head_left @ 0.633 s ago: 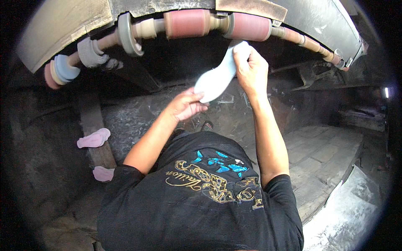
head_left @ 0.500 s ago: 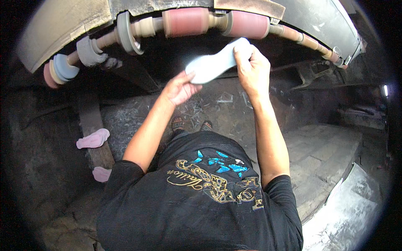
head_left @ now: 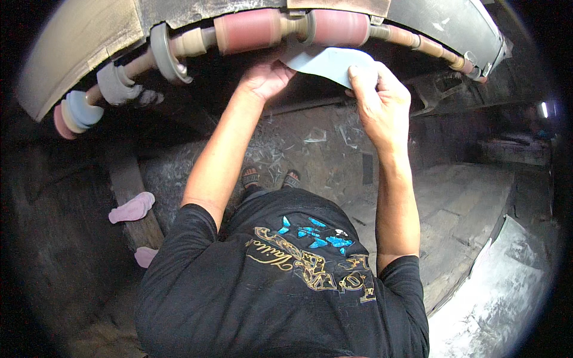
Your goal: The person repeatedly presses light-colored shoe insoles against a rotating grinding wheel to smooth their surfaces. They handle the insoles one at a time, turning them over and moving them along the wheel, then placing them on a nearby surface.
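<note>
A pale blue shoe insole [head_left: 328,62] is stretched between my two hands just below the machine's shaft. My left hand [head_left: 266,80] grips its left end, with the fingertips partly hidden beneath. My right hand [head_left: 382,102] pinches the right end, the thumb lying on top. The insole's upper edge lies against or very close to the underside of the right red sanding drum [head_left: 340,28]; contact cannot be made out for certain. A second red sanding drum [head_left: 248,31] sits to its left on the same shaft. Both drums look blurred, as if spinning.
Narrower wheels, a grey ring [head_left: 168,53] and blue and pink discs [head_left: 83,111] line the shaft's left part. Pink insoles [head_left: 132,207] lie on a wooden plank [head_left: 128,173] at left. A hood [head_left: 203,7] arches above. A pale sheet [head_left: 501,280] lies at lower right.
Both hands have raised the insole toward the drums and turned it, its left end now higher and its right end lower. The view has shifted slightly.
</note>
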### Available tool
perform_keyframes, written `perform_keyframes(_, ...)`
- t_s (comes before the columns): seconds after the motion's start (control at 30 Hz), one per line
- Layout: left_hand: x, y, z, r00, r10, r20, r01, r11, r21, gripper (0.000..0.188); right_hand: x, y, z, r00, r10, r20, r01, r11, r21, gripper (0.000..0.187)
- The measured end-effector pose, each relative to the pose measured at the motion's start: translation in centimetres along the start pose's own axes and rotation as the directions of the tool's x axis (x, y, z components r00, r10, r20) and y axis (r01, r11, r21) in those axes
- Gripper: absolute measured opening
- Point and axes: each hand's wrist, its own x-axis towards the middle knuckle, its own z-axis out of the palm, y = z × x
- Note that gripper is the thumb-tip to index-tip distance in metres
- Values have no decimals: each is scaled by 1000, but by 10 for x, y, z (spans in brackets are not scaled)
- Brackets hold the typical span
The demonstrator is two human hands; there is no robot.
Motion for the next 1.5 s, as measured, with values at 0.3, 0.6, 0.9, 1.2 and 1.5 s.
perform_keyframes(0.3,-12,-42,26,953,-229,197,213,972,100,39,-75,-21,-65,999,-25,37,36,947,-319,8)
perform_keyframes(0.6,-41,-56,77,950,-238,201,170,936,308,34,-113,27,-24,917,331,223,-276,930,-245,23)
perform_keyframes(0.9,-104,-58,22,924,-375,-74,374,846,380,49,7,54,40,937,251,242,-251,967,-28,39)
perform_keyframes(1.2,-160,-50,-24,904,-400,-152,426,872,240,36,16,41,60,993,90,74,-82,992,-98,29)
perform_keyframes(1.5,-101,-8,-66,979,-150,-135,163,982,91,40,-5,23,45,994,98,40,-98,995,-2,24)
